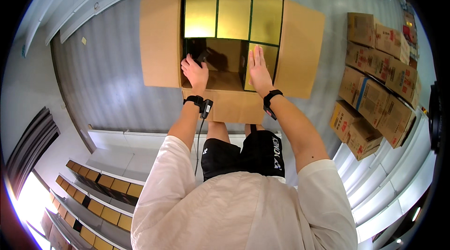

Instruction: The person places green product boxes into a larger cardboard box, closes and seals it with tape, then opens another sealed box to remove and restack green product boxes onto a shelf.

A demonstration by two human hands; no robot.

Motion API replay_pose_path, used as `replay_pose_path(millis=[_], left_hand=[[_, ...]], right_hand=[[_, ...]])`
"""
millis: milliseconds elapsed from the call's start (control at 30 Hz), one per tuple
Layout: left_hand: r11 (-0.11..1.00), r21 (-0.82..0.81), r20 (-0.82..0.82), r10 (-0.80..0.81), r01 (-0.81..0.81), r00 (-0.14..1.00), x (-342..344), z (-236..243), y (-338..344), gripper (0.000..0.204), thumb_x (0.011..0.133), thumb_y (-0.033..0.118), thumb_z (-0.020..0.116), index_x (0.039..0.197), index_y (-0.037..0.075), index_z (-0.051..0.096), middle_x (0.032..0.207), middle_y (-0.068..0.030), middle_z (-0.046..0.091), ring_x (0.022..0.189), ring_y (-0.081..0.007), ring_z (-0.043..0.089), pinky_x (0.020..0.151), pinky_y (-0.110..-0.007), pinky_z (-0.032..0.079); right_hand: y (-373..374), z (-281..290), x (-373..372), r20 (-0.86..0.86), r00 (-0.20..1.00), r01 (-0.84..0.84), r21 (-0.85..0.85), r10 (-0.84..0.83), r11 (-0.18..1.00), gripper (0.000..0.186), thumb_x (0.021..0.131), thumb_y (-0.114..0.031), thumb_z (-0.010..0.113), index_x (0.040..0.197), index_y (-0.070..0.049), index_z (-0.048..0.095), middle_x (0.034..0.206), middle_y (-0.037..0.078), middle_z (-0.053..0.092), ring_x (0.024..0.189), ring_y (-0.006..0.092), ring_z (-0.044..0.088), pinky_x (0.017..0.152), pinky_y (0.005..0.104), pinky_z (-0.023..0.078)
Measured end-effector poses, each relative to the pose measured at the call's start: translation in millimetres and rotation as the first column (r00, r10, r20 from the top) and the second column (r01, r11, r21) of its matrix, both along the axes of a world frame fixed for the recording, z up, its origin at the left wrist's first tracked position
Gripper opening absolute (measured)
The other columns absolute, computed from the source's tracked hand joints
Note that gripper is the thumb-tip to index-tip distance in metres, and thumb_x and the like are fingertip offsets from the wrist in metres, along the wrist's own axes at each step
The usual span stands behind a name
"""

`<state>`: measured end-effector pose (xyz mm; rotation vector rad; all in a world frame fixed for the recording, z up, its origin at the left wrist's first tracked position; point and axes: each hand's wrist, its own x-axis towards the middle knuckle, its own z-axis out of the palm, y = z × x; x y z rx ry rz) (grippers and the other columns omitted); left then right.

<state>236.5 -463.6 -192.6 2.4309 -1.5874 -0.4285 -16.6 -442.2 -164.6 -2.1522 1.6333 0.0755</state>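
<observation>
An open cardboard box (225,106) stands in front of me with its flaps folded outward. Three gold-topped boxes (233,14) with dark sides fill its far row. At the near right sits another gold-topped box (268,69), and my right hand (259,69) lies flat on its top, fingers stretched out. Over the near left part of the opening is my left hand (194,74), close to the left wall, thumb and fingers apart with nothing visible in them. Dark shadow beyond its fingers hides what is in that corner. Bare cardboard shows between the hands.
Several closed cartons (375,95) are stacked on the right. Shelves with rows of gold-topped boxes (104,214) stand at the lower left. White shelving (110,3) runs along the far left. A cable (197,144) hangs from the band on my left wrist.
</observation>
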Motion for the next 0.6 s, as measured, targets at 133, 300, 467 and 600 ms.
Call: replay_pose_path(millis=[133, 300, 467, 600], left_hand=[[0.995, -0.060, 0.028, -0.082, 0.084, 0.996, -11.7, 8.4, 0.3, 0.064, 0.078, 0.020, 0.071, 0.135, 0.004, 0.045, 0.133, -0.0241, 0.042, 0.120, -0.0430, 0.042, 0.100, -0.053, 0.039], [0.950, -0.005, -0.625, -0.247, 0.312, 0.741, -66.9, 8.1, 20.0, 0.052, 0.088, 0.025, 0.068, 0.131, 0.002, 0.051, 0.127, -0.0219, 0.053, 0.119, -0.0377, 0.050, 0.100, -0.044, 0.043], [0.940, 0.099, -0.584, -0.212, 0.328, 0.784, -124.0, 3.7, 41.9, 0.054, 0.091, 0.027, 0.064, 0.137, 0.003, 0.047, 0.129, -0.0214, 0.052, 0.122, -0.0382, 0.047, 0.103, -0.044, 0.041], [0.954, 0.052, -0.519, -0.228, 0.296, 0.824, -131.8, 1.6, 46.7, 0.051, 0.092, 0.021, 0.062, 0.138, 0.005, 0.047, 0.130, -0.0175, 0.053, 0.120, -0.0381, 0.047, 0.101, -0.045, 0.042]], right_hand=[[0.0, -2.5, -1.1, 0.044, 0.999, 0.028, 0.009, -0.028, 1.000, 0.114, 0.058, -0.001, 0.083, 0.150, 0.008, 0.017, 0.159, 0.028, 0.008, 0.148, 0.0401, 0.015, 0.119, 0.0363, 0.031], [-2.2, 23.7, -13.7, 0.338, 0.933, 0.091, 0.113, -0.125, 0.989, 0.098, 0.065, 0.003, 0.079, 0.148, 0.005, 0.028, 0.159, 0.024, 0.013, 0.147, 0.0409, 0.018, 0.119, 0.0410, 0.028], [33.4, 13.6, -31.0, 0.504, 0.791, 0.375, 0.047, -0.346, 0.926, 0.078, 0.079, -0.001, 0.069, 0.148, 0.001, 0.030, 0.157, 0.024, 0.021, 0.146, 0.0412, 0.021, 0.117, 0.0440, 0.027], [52.5, 13.6, -33.6, 0.559, 0.701, 0.476, 0.095, -0.442, 0.874, 0.069, 0.088, -0.008, 0.064, 0.148, 0.001, 0.030, 0.154, 0.025, 0.027, 0.143, 0.0419, 0.026, 0.116, 0.0458, 0.028]])
